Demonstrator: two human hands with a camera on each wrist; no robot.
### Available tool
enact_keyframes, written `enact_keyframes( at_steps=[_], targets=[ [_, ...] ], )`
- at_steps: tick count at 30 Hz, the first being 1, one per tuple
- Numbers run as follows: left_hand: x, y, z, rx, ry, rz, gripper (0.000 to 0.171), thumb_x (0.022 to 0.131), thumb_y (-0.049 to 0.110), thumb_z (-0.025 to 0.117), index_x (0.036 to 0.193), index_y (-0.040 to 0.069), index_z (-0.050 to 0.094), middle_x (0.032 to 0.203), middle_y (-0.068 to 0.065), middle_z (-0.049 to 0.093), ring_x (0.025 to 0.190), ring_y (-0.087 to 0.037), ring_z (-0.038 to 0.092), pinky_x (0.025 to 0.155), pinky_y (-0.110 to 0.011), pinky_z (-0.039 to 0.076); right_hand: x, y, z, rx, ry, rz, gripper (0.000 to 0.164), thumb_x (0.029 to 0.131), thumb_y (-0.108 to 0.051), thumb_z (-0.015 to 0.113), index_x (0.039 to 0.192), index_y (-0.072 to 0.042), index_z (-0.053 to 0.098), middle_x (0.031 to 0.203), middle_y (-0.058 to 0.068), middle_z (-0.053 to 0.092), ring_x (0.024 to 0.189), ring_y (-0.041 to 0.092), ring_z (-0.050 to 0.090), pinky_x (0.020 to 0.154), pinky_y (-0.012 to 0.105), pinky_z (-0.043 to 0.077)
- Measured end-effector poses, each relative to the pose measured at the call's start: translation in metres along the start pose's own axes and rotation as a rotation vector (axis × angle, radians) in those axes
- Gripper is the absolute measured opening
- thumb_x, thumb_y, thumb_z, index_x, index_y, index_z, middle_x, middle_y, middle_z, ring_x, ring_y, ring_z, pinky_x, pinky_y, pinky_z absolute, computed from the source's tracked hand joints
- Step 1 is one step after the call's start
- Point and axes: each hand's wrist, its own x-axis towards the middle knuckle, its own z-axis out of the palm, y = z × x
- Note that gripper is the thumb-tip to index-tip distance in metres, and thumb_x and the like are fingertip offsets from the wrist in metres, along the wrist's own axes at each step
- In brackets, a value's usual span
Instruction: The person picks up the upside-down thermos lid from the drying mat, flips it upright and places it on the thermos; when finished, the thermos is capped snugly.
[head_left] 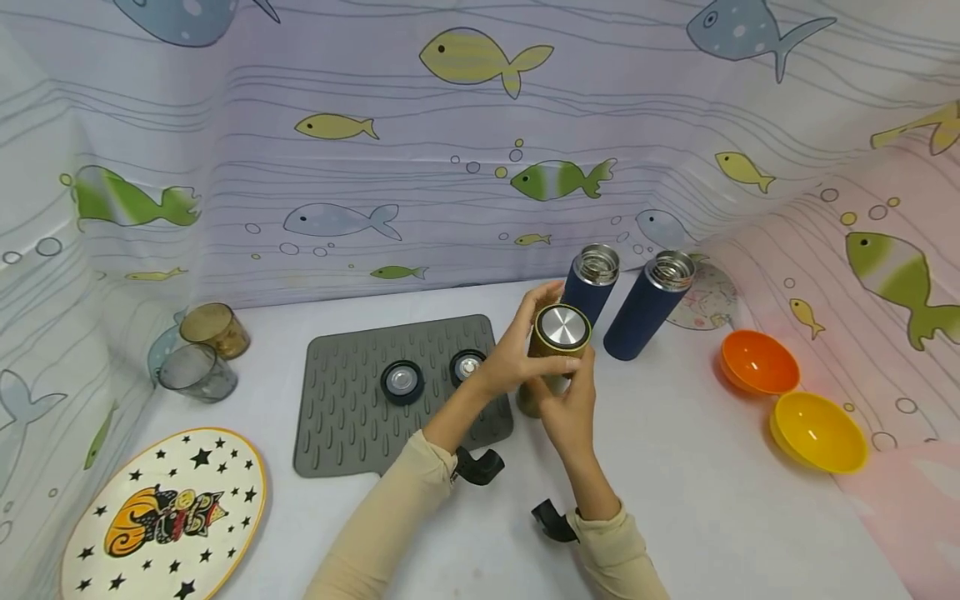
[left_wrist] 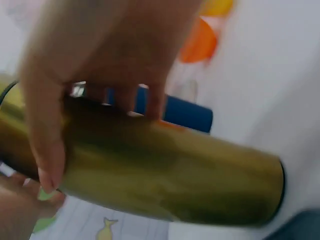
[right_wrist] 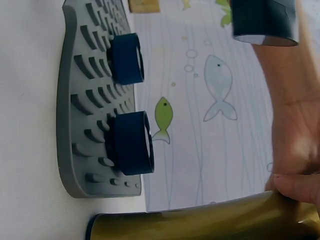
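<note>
A gold flask [head_left: 557, 350] with a silver-topped lid [head_left: 562, 326] stands upright on the white table, held by both hands. My left hand [head_left: 521, 348] grips its upper part from the left, fingers wrapped round the far side. My right hand [head_left: 573, 390] holds the flask from the front, fingers curled up by the lid's rim. In the left wrist view the gold flask [left_wrist: 165, 175] fills the frame with my thumb and fingers round it. The right wrist view shows the gold flask [right_wrist: 200, 222] at the bottom edge under my thumb.
Two open blue flasks [head_left: 592, 283] [head_left: 648, 304] stand just behind. Two blue lids [head_left: 402, 382] [head_left: 467, 365] lie on a grey ribbed mat [head_left: 345, 417]. An orange bowl [head_left: 757, 361] and a yellow bowl [head_left: 817, 431] sit right. Two glasses [head_left: 197, 371] [head_left: 215, 329] and a starred plate [head_left: 165, 512] sit left.
</note>
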Motion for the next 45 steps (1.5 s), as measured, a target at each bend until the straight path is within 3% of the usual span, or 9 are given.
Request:
enact_keyframes(
  at_steps=[4, 7, 12, 19, 23, 28, 34, 40, 45],
  targets=[
    [-0.003, 0.002, -0.004, 0.007, 0.014, 0.008, 0.078, 0.080, 0.014, 0.072, 0.148, 0.006, 0.035, 0.147, -0.021, 0.043, 0.131, -0.031, 0.049, 0.110, -0.044, 0.041, -0.001, -0.002, 0.004, 0.004, -0.009, -0.006, 0.062, 0.077, 0.014, 0.070, 0.133, 0.010, 0.042, 0.124, 0.029, 0.053, 0.107, 0.028, 0.049, 0.092, 0.042, 0.038],
    [-0.006, 0.002, -0.008, -0.010, 0.034, 0.025, 0.084, 0.078, 0.017, 0.069, 0.151, 0.005, 0.030, 0.154, -0.018, 0.036, 0.141, -0.032, 0.036, 0.117, -0.051, 0.028, -0.001, -0.004, 0.008, 0.012, -0.020, -0.012, 0.062, 0.079, 0.011, 0.072, 0.133, 0.010, 0.041, 0.122, 0.029, 0.053, 0.105, 0.026, 0.047, 0.091, 0.041, 0.037],
    [-0.011, 0.008, -0.011, 0.187, 0.121, -0.009, 0.082, 0.076, 0.024, 0.083, 0.145, 0.013, 0.041, 0.144, -0.008, 0.049, 0.132, -0.019, 0.046, 0.112, -0.044, 0.036, -0.002, -0.008, 0.013, 0.005, -0.021, -0.013, 0.060, 0.078, 0.013, 0.071, 0.131, 0.010, 0.043, 0.124, 0.029, 0.053, 0.106, 0.027, 0.049, 0.090, 0.039, 0.039],
    [-0.012, 0.012, -0.022, -0.007, 0.023, -0.029, 0.066, 0.074, -0.008, 0.077, 0.134, 0.002, 0.050, 0.132, -0.017, 0.059, 0.118, -0.019, 0.058, 0.100, -0.034, 0.050, -0.005, 0.016, 0.024, 0.013, -0.053, -0.016, 0.070, 0.077, 0.011, 0.074, 0.138, 0.001, 0.042, 0.133, 0.022, 0.054, 0.116, 0.030, 0.050, 0.095, 0.043, 0.038],
    [-0.020, 0.015, -0.033, 0.068, 0.033, -0.027, 0.072, 0.076, 0.002, 0.080, 0.139, 0.003, 0.046, 0.138, -0.013, 0.055, 0.125, -0.019, 0.054, 0.107, -0.038, 0.045, 0.000, 0.026, 0.027, 0.005, -0.063, -0.028, 0.070, 0.077, 0.006, 0.078, 0.138, -0.001, 0.044, 0.130, 0.019, 0.059, 0.118, 0.030, 0.054, 0.098, 0.047, 0.041],
    [-0.058, 0.027, -0.062, 0.253, 0.196, -0.027, 0.082, 0.080, 0.017, 0.082, 0.149, 0.007, 0.039, 0.150, -0.012, 0.045, 0.139, -0.027, 0.041, 0.116, -0.052, 0.032, 0.023, 0.026, 0.037, -0.042, -0.085, -0.024, 0.072, 0.077, -0.006, 0.084, 0.138, 0.001, 0.045, 0.125, 0.021, 0.061, 0.114, 0.034, 0.059, 0.097, 0.050, 0.047],
    [-0.122, 0.032, -0.101, 0.404, 0.376, -0.161, 0.079, 0.083, 0.009, 0.080, 0.149, 0.008, 0.037, 0.152, -0.013, 0.042, 0.141, -0.031, 0.038, 0.117, -0.054, 0.028, 0.077, 0.027, 0.064, -0.093, -0.075, -0.055, 0.078, 0.078, -0.012, 0.084, 0.141, 0.000, 0.040, 0.131, 0.021, 0.056, 0.122, 0.036, 0.057, 0.104, 0.049, 0.045],
    [-0.159, 0.014, -0.122, 0.536, 0.412, -0.339, 0.083, 0.082, 0.012, 0.081, 0.151, 0.006, 0.034, 0.154, -0.018, 0.037, 0.144, -0.037, 0.032, 0.117, -0.058, 0.025, 0.116, 0.043, 0.079, -0.140, -0.014, 0.011, 0.076, 0.081, -0.015, 0.082, 0.142, -0.002, 0.038, 0.133, 0.021, 0.055, 0.125, 0.037, 0.054, 0.106, 0.051, 0.042],
    [-0.164, -0.005, -0.133, 0.647, 0.344, -0.458, 0.090, 0.079, 0.017, 0.084, 0.153, 0.007, 0.032, 0.153, -0.021, 0.034, 0.143, -0.042, 0.031, 0.112, -0.065, 0.029, 0.121, 0.054, 0.074, -0.153, -0.002, 0.069, 0.076, 0.082, -0.020, 0.082, 0.141, -0.004, 0.036, 0.133, 0.020, 0.055, 0.126, 0.037, 0.053, 0.107, 0.051, 0.042]
  ],
)
